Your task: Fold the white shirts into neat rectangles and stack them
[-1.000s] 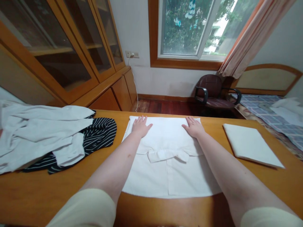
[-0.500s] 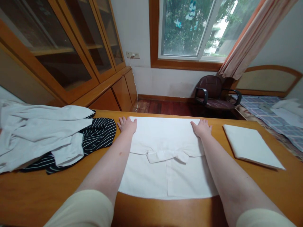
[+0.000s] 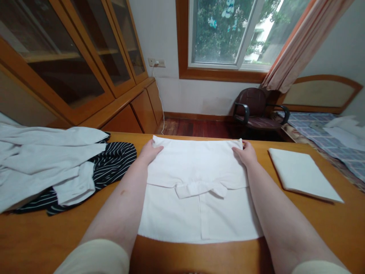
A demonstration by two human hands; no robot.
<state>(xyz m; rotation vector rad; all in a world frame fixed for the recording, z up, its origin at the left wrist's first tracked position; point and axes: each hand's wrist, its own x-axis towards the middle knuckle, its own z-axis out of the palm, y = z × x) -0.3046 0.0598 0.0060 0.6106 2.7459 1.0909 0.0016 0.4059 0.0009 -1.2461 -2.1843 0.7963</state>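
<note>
A white shirt [image 3: 182,213], partly folded with its collar showing across the middle, lies on the wooden table [image 3: 165,258]. My left hand [image 3: 150,151] grips its far left corner, thumb on top and fingers hidden beneath the cloth. At the far right corner, my right hand [image 3: 245,152] pinches the fabric the same way. Between the hands the far edge is slightly raised at both corners. The near hem rests flat on the tabletop.
On the left lie rumpled white garments [image 3: 37,160] over a black striped garment [image 3: 116,160]. A neatly folded white garment [image 3: 303,173] sits on the right. Beyond the table are a glass-door cabinet [image 3: 114,95], an armchair [image 3: 253,108] and a bed [image 3: 327,133].
Both hands have gone from lying spread at the far corners to gripping them. The shirt's far corners have lifted a little. The view has shifted slightly.
</note>
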